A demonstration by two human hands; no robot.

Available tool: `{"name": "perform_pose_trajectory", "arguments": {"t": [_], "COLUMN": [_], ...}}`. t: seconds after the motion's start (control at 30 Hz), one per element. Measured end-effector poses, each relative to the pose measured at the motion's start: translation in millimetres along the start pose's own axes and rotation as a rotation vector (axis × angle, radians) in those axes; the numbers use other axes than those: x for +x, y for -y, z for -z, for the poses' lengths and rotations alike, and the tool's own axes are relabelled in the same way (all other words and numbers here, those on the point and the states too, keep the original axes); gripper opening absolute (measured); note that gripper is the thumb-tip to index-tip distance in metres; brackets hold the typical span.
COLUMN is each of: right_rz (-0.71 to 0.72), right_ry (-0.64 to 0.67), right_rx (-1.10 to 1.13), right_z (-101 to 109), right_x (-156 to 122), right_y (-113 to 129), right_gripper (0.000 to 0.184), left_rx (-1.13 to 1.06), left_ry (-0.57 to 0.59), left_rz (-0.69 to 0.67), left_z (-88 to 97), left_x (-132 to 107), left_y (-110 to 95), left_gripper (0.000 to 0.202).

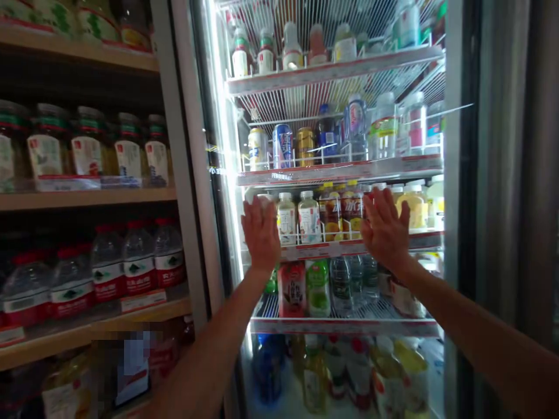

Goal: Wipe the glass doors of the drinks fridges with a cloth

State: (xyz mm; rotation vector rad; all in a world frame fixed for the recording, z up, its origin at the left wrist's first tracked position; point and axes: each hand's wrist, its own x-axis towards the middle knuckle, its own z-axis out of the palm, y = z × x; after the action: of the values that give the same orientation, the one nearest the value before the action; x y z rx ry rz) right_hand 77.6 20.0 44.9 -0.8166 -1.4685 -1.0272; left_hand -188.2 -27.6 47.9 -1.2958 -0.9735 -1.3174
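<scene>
Both my hands are raised flat in front of a lit drinks fridge [452,174]. My left hand [261,233] is open, fingers up and together, in front of the left end of the third shelf [323,251]. My right hand [385,230] is open too, fingers spread, in front of the right part of the same shelf. Between them stand white milk-drink bottles [297,218] and orange iced-tea bottles [341,210]. Whether my palms press on a glass door or hang in the air, I cannot tell.
Wooden shelves at the left carry water bottles with red labels [137,259] and jars with white labels [87,148]. The fridge holds cans [282,145] above, and green and pink bottles [305,288] below. A dark frame and curtain [515,174] stand at the right.
</scene>
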Motion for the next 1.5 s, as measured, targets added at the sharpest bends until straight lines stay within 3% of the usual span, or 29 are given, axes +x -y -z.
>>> {"name": "perform_pose_trajectory", "arguments": {"t": [0.1, 0.17, 0.23, 0.3, 0.37, 0.4, 0.43, 0.53, 0.6, 0.63, 0.73, 0.8, 0.87, 0.97, 1.03, 1.1, 1.2, 1.27, 1.33, 1.43, 1.5], "right_rz": [-0.006, 0.003, 0.016, 0.021, 0.010, 0.008, 0.007, 0.011, 0.009, 0.005, 0.001, 0.005, 0.001, 0.001, 0.011, 0.013, 0.006, 0.002, 0.002, 0.008, 0.016], "right_ry": [0.020, 0.043, 0.049, 0.039, 0.032, 0.032, 0.034, 0.025, 0.029, 0.032, 0.019, 0.007, 0.010, 0.004, -0.006, -0.009, -0.006, -0.006, -0.005, -0.015, -0.016], "right_rx": [0.022, 0.029, 0.024, 0.012, 0.002, 0.001, 0.004, 0.020, 0.015, 0.006, -0.015, -0.017, -0.014, 0.006, 0.023, 0.030, 0.025, 0.025, 0.036, 0.050, 0.043], "right_z": [1.7, 3.1, 4.2, 4.6, 4.5, 4.4, 4.4, 4.8, 5.2, 5.3, 5.0, 4.6, 4.6, 4.7, 4.8, 4.6, 3.8, 3.2, 2.9, 3.0, 3.3], "right_x": [0.9, 0.1, -2.1, -4.6, -6.0, -6.3, -6.3, -5.9, -5.7, -5.8, -6.0, -6.0, -6.1, -6.2, -6.4, -6.7, -7.0, -7.2, -7.5, -7.7, -7.6], "right_y": [-1.2, -2.5, -2.8, -1.7, -0.1, 0.4, 0.8, 0.5, 0.1, 0.2, 1.4, 2.2, 2.2, 0.7, -0.5, -0.8, 0.0, 0.5, 0.2, -1.7, -2.8], "right_gripper": [0.059, 0.061, 0.063, 0.064, 0.065, 0.066, 0.066, 0.066, 0.063, 0.062, 0.061, 0.062, 0.062, 0.061, 0.061, 0.061, 0.062, 0.063, 0.063, 0.063, 0.063], "left_rx": [-0.093, -0.105, -0.064, -0.008, 0.019, 0.015, -0.002, -0.094, -0.109, -0.095, -0.040, -0.034, -0.054, -0.115, -0.134, -0.108, -0.032, -0.007, -0.026, -0.113, -0.144], "left_ry": [0.196, 0.250, 0.191, 0.056, -0.044, -0.051, -0.022, 0.156, 0.206, 0.192, 0.057, -0.003, 0.045, 0.228, 0.283, 0.236, 0.054, -0.011, 0.023, 0.180, 0.249], "left_rz": [-0.375, -0.493, -0.380, -0.119, 0.053, 0.047, -0.035, -0.498, -0.608, -0.548, -0.133, 0.023, -0.067, -0.423, -0.510, -0.372, 0.017, 0.117, -0.001, -0.408, -0.555], "left_z": [-4.6, -3.4, -0.9, -0.3, -2.9, -5.1, -7.6, -13.8, -14.9, -14.8, -16.2, -20.1, -24.8, -26.7, -21.4, -12.0, 0.8, 3.4, 0.8, -5.8, -7.1], "left_x": [-17.9, -22.6, -13.9, 2.2, 13.3, 14.1, 11.7, -0.8, 3.2, 11.4, 47.9, 62.6, 58.0, 31.0, 21.3, 27.4, 48.7, 51.2, 36.9, 2.8, -7.1], "left_y": [-35.2, -37.2, -20.2, -0.3, 4.4, -1.2, -10.9, -42.0, -44.2, -38.2, -12.8, -11.1, -27.3, -54.0, -48.1, -19.1, 31.3, 40.6, 24.0, -16.8, -26.9], "left_gripper": [0.054, 0.051, 0.048, 0.046, 0.047, 0.048, 0.050, 0.053, 0.051, 0.049, 0.046, 0.046, 0.045, 0.046, 0.046, 0.045, 0.044, 0.043, 0.043, 0.048, 0.049]}}
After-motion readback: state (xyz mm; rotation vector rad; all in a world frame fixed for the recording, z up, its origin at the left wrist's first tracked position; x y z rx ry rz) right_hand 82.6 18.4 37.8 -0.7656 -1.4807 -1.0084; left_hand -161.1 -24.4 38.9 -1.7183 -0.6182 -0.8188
